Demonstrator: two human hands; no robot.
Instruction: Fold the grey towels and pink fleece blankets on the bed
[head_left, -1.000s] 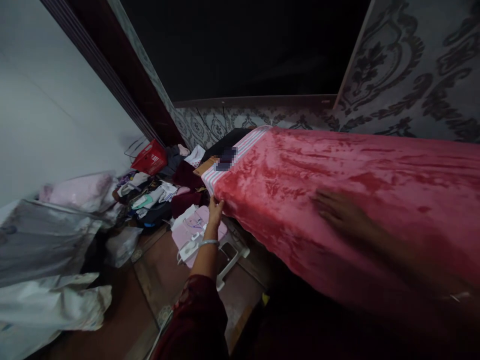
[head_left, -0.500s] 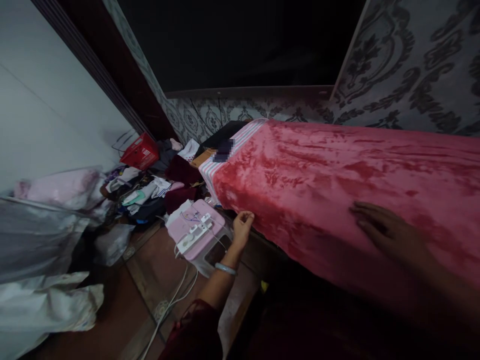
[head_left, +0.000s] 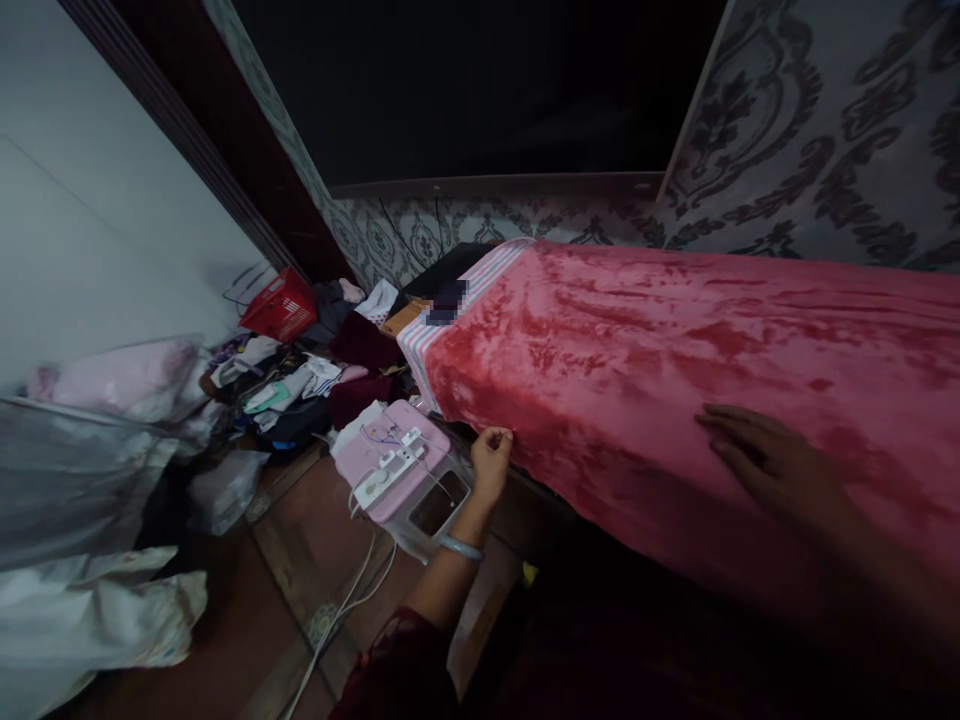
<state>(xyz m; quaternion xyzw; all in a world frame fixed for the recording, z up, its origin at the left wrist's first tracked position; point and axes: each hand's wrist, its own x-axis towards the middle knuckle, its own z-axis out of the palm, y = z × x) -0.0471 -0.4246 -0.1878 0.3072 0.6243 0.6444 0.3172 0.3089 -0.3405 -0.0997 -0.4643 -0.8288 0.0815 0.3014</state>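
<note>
A pink-red plush cloth (head_left: 600, 350) with a striped band along its left end lies over a long low piece of furniture. My left hand (head_left: 493, 462), with a pale bangle at the wrist, is at the cloth's front edge near its left corner, thumb and finger pinched together on the edge. Further right, my right hand (head_left: 780, 465) rests on or just over the cloth, its fingers stretched out and holding nothing. The cloth is wrinkled towards the back and smoother near my right hand.
Left of my left hand stands a pink-topped stool (head_left: 352, 445) carrying a white power strip (head_left: 390, 470) with trailing cords. A heap of clothes (head_left: 300, 385) and a red basket (head_left: 281, 305) are beyond it. A large dark screen (head_left: 487, 90) hangs above the cloth.
My left hand has shifted slightly right along the cloth's front edge, fingers still pinched. My right hand has stayed nearly in place, moving only a little left.
</note>
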